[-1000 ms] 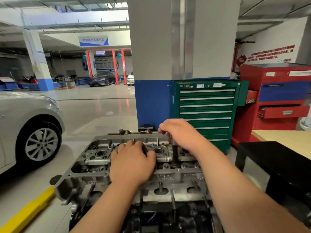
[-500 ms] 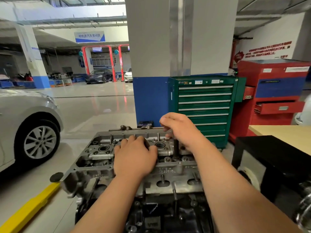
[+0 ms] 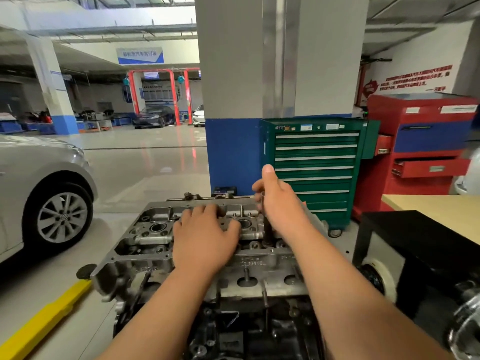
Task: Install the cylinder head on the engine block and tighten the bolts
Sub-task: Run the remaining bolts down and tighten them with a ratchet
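The grey aluminium cylinder head [image 3: 145,245] sits on the dark engine block [image 3: 233,331] in front of me. My left hand [image 3: 205,237] lies flat on the middle of the head, fingers spread and pointing away from me. My right hand [image 3: 278,203] grips the top of a dark upright socket tool [image 3: 267,229] that stands in a bolt hole at the head's right side; the thumb sticks straight up. The bolt under the tool is hidden.
A green drawer cabinet [image 3: 317,167] and a red tool cart [image 3: 426,152] stand behind the engine. A black table [image 3: 428,235] and a wooden top [image 3: 441,206] are at the right. A silver car [image 3: 39,193] is parked at the left, beside a yellow floor strip [image 3: 44,323].
My right hand has turned on the tool: the fingers were wrapped over its top, and now the thumb points upward. The left hand stays on the head.
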`<state>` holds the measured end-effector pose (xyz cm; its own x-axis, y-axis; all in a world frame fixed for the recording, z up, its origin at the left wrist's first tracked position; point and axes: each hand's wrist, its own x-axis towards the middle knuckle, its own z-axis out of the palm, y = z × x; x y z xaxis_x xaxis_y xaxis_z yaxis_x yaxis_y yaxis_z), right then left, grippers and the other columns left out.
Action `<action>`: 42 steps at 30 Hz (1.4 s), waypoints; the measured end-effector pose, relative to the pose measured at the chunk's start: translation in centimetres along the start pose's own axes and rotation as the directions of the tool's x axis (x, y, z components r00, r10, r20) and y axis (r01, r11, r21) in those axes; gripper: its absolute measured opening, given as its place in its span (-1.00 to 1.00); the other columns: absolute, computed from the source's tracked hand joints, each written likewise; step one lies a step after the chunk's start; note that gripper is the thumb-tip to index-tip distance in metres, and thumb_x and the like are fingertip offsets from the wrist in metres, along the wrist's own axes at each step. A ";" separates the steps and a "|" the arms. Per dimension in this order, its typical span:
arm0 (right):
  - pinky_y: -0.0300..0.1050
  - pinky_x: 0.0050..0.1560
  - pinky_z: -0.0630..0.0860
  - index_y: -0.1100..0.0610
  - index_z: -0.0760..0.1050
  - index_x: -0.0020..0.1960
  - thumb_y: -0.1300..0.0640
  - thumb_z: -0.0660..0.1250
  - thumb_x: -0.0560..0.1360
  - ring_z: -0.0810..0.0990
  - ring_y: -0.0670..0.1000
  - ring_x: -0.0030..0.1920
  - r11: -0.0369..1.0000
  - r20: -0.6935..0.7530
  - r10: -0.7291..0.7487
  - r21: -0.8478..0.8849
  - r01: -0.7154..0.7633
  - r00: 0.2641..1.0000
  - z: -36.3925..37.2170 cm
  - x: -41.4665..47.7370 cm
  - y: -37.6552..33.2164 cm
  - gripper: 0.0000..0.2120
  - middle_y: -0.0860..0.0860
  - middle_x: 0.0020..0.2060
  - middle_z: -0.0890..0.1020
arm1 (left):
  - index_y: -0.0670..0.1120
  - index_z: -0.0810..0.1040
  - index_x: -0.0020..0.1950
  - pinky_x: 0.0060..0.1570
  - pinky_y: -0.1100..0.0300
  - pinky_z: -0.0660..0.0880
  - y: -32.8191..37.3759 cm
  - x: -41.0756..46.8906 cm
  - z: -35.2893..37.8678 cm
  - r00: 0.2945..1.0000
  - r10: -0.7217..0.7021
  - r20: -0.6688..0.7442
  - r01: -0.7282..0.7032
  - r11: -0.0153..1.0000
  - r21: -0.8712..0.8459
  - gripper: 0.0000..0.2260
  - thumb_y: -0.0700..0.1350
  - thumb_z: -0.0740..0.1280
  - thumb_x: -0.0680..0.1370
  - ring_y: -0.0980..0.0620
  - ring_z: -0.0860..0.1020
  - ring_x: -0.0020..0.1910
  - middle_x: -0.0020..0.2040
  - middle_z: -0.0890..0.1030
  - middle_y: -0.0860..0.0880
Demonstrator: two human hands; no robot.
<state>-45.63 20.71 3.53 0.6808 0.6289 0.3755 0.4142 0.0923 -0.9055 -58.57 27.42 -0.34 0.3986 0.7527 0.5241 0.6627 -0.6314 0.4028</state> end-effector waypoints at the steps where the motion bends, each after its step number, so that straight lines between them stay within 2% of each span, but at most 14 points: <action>1: -0.11 -0.10 0.47 -0.01 0.55 -0.11 -0.28 -0.08 0.60 0.57 -0.10 -0.16 0.998 0.075 0.057 0.000 -0.057 0.996 -1.8 0.5 0.2 -0.47 -0.08 -0.19 0.63 | 0.02 0.49 0.21 0.24 -0.01 0.36 0.9 -0.2 -0.1 1.000 -0.004 -0.030 -0.002 0.985 -0.170 -0.63 0.18 0.20 0.51 -0.04 0.43 0.20 0.17 0.54 0.01; 5: -0.01 0.03 0.44 0.15 0.55 0.02 -0.18 0.00 0.62 0.56 0.10 -0.01 0.963 -0.023 0.051 -0.264 -0.055 0.998 -5.6 1.5 2.5 -0.51 0.10 -0.01 0.63 | 0.01 0.41 0.24 0.12 0.12 0.47 9.5 -1.1 1.1 0.986 -0.061 0.157 0.161 0.612 -0.774 -0.61 0.20 0.25 0.51 0.06 0.54 0.06 0.09 0.57 0.01; 9: 0.03 -0.10 0.48 0.24 0.55 -0.13 -0.11 0.11 0.60 0.58 0.16 -0.16 0.984 -0.146 0.027 -0.172 -0.052 0.989 -5.5 0.8 3.5 -0.54 0.15 -0.21 0.64 | -0.02 0.35 -0.40 -0.42 0.17 0.25 11.6 0.3 1.5 0.975 -0.191 0.112 0.204 0.582 -0.787 -0.68 0.02 0.27 0.53 0.15 0.33 -0.52 -0.51 0.41 0.10; 14: -0.07 -0.30 0.33 0.28 0.47 -0.22 -0.09 0.14 0.60 0.45 0.12 -0.31 0.948 -0.080 -0.037 -0.318 0.009 0.996 -5.4 0.7 3.5 -0.53 0.11 -0.39 0.50 | -0.01 0.25 -0.53 -0.46 0.17 0.10 9.3 3.5 0.3 0.768 0.150 0.622 0.567 0.291 -0.770 -0.60 -0.09 0.13 0.53 0.03 0.11 -0.55 -0.59 0.22 0.04; 16: -0.09 -0.33 0.31 0.30 0.46 -0.23 -0.07 0.17 0.60 0.42 0.10 -0.33 0.959 -0.081 -0.010 -0.283 -0.014 0.997 -5.5 1.0 3.7 -0.54 0.13 -0.39 0.50 | -0.05 0.37 -0.36 -0.37 0.14 0.27 10.9 1.4 1.3 0.922 -0.113 0.371 0.377 0.478 -0.793 -0.75 -0.08 0.20 0.52 -0.01 0.34 -0.41 -0.43 0.43 0.02; 19: -0.07 -0.32 0.30 0.36 0.46 -0.21 0.03 0.22 0.56 0.38 0.05 -0.34 0.971 -0.066 0.036 -0.232 -0.051 0.997 -5.8 1.4 4.0 -0.62 0.13 -0.37 0.50 | 0.00 0.37 -0.07 -0.07 0.11 0.41 12.8 -1.7 3.1 0.965 -0.256 0.048 0.182 0.532 -0.827 -0.83 0.00 0.34 0.46 0.04 0.44 -0.08 -0.07 0.49 0.05; 24: -0.04 -0.21 0.47 0.15 0.49 -0.22 0.07 0.21 0.52 0.54 0.15 -0.20 0.840 0.020 0.034 -0.542 -0.018 0.999 -4.5 1.6 3.9 -0.79 0.04 -0.29 0.59 | -0.02 0.23 -0.46 -0.49 0.17 0.13 9.6 3.3 0.6 0.834 0.098 0.543 0.456 0.432 -0.778 -0.68 -0.16 0.15 0.50 0.03 0.14 -0.56 -0.56 0.24 0.02; 27: -0.07 -0.25 0.47 0.12 0.47 -0.27 0.12 0.24 0.47 0.52 0.13 -0.25 0.799 0.121 0.089 -0.601 0.002 0.989 -4.4 1.9 3.7 -0.83 0.01 -0.34 0.57 | -0.02 0.36 -0.25 -0.32 0.21 0.35 11.4 0.2 2.3 0.980 -0.121 0.159 0.200 0.636 -0.745 -0.83 -0.07 0.22 0.54 0.10 0.37 -0.37 -0.32 0.43 0.06; 29: -0.10 -0.30 0.36 0.10 0.35 -0.38 0.16 0.26 0.46 0.43 0.10 -0.31 0.835 0.149 0.105 -0.550 -0.006 0.983 -4.4 1.8 3.7 -0.76 -0.03 -0.42 0.46 | -0.04 0.39 -0.06 -0.13 0.16 0.37 12.6 -2.0 3.2 0.968 -0.251 -0.006 0.148 0.592 -0.792 -0.84 0.00 0.30 0.49 0.10 0.44 -0.18 -0.13 0.49 0.10; 32: -0.07 -0.26 0.46 0.09 0.47 -0.27 0.17 0.21 0.42 0.54 0.14 -0.25 0.782 0.122 0.053 -0.623 0.034 0.991 -4.3 1.5 3.8 -0.89 0.00 -0.33 0.58 | -0.06 0.31 -0.42 -0.38 0.13 0.20 10.5 1.8 2.0 0.939 -0.099 0.329 0.331 0.515 -0.791 -0.75 -0.13 0.25 0.45 0.00 0.25 -0.49 -0.50 0.34 0.02; 34: -0.06 -0.22 0.51 0.09 0.52 -0.22 0.16 0.19 0.43 0.57 0.15 -0.20 0.791 0.087 0.037 -0.611 0.024 0.996 -4.2 1.5 3.8 -0.86 0.02 -0.30 0.60 | -0.02 0.24 -0.49 -0.44 0.18 0.05 9.3 3.6 0.7 0.794 0.156 0.588 0.501 0.378 -0.778 -0.68 -0.18 0.17 0.46 0.04 0.10 -0.57 -0.58 0.20 0.02; 37: -0.08 -0.22 0.47 0.10 0.45 -0.28 0.17 0.22 0.44 0.53 0.13 -0.24 0.771 0.141 0.053 -0.635 0.049 0.989 -4.3 2.1 3.9 -0.87 -0.01 -0.33 0.57 | -0.05 0.34 -0.35 -0.46 0.26 0.18 10.8 1.3 2.1 0.938 -0.017 0.347 0.280 0.631 -0.723 -0.79 -0.14 0.21 0.50 0.11 0.30 -0.49 -0.43 0.39 0.02; 39: -0.10 -0.25 0.36 0.10 0.33 -0.33 0.19 0.25 0.43 0.43 0.08 -0.30 0.774 0.194 0.088 -0.631 0.056 0.977 -4.3 2.1 3.9 -0.81 0.00 -0.36 0.50 | -0.05 0.38 -0.12 -0.26 0.23 0.36 11.8 -1.3 3.3 0.983 -0.171 0.073 0.163 0.605 -0.779 -0.88 -0.05 0.29 0.48 0.07 0.44 -0.24 -0.19 0.49 0.04; 42: -0.09 -0.29 0.42 0.11 0.41 -0.30 0.17 0.20 0.43 0.52 0.13 -0.27 0.756 0.138 0.036 -0.651 0.063 0.990 -4.3 1.8 4.2 -0.87 0.00 -0.33 0.56 | -0.08 0.38 -0.37 -0.45 0.18 0.22 10.2 1.6 2.6 0.948 -0.043 0.316 0.293 0.510 -0.809 -0.81 -0.13 0.24 0.45 0.01 0.27 -0.48 -0.46 0.37 -0.01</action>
<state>-40.08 18.96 1.28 0.6053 0.7324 0.3118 0.7498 -0.3931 -0.5323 -49.53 22.67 2.66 0.5498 0.7994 0.2424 -0.0580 -0.2530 0.9657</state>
